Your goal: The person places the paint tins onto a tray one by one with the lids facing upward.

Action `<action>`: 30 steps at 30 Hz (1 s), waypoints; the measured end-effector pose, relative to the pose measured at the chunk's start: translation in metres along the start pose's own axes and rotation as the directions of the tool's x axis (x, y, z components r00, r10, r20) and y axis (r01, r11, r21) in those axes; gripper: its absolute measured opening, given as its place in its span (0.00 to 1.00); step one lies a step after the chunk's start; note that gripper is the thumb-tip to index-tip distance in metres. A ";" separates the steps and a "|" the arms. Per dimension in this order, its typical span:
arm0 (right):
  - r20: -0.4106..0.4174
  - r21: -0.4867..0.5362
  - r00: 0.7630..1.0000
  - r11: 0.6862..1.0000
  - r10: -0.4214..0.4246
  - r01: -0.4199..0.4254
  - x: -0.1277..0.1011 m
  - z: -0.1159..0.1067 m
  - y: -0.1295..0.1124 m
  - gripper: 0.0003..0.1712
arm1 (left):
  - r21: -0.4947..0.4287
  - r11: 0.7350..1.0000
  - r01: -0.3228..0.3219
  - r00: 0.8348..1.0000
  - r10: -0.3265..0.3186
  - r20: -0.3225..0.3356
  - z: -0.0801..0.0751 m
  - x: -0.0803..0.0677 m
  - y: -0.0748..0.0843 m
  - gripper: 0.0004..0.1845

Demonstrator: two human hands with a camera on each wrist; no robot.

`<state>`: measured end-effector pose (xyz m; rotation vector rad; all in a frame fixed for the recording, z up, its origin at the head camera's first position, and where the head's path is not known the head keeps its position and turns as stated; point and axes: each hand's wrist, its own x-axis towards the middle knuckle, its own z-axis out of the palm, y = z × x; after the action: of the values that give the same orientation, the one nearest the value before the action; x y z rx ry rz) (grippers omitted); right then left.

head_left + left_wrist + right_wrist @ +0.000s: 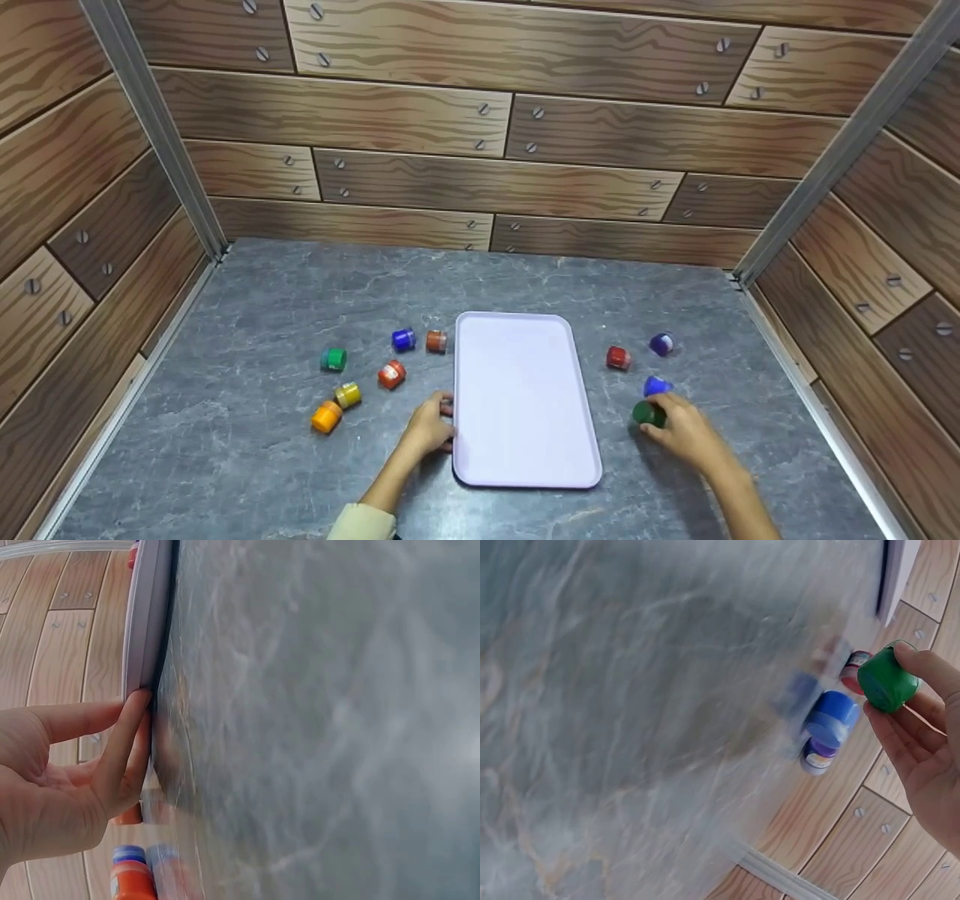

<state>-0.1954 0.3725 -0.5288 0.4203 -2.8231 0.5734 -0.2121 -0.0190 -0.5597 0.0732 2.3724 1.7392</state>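
A pale lilac tray [521, 397] lies lengthwise on the grey marbled table. My left hand [430, 425] rests at its left side, fingertips touching the outer wall; in the left wrist view the fingers reach the tray's edge [142, 630] close above the tabletop. To the right of the tray, my right hand [686, 429] pinches a small green paint jar [646, 414] between thumb and fingers. The right wrist view shows this green jar [889, 680] tilted in the fingertips. Just beyond it are a blue jar [657, 386], a red jar [618, 358] and a purple jar [661, 344].
Left of the tray, more paint jars lie scattered: green [334, 359], blue [403, 340], brown [436, 341], red [391, 373], yellow [348, 394] and orange [326, 416]. Wood-patterned walls [420, 176] with metal corner posts [161, 127] enclose the table on three sides.
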 end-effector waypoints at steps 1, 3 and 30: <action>0.000 0.001 1.000 1.000 -0.003 0.003 0.001 0.000 -0.002 0.22 | -0.001 1.000 0.003 1.000 -0.003 -0.002 0.000 0.000 0.000 0.30; -0.002 0.006 1.000 1.000 -0.012 0.012 0.001 0.000 -0.006 0.22 | -0.004 1.000 0.005 1.000 -0.005 -0.002 0.001 0.000 0.000 0.30; -0.027 0.059 0.981 0.980 -0.190 0.192 0.011 0.020 -0.037 0.20 | 0.002 1.000 0.008 1.000 -0.008 -0.004 0.001 0.001 0.000 0.30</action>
<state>-0.1968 0.3289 -0.5310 0.6838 -2.7099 0.6205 -0.2128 -0.0182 -0.5597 0.0602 2.3735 1.7348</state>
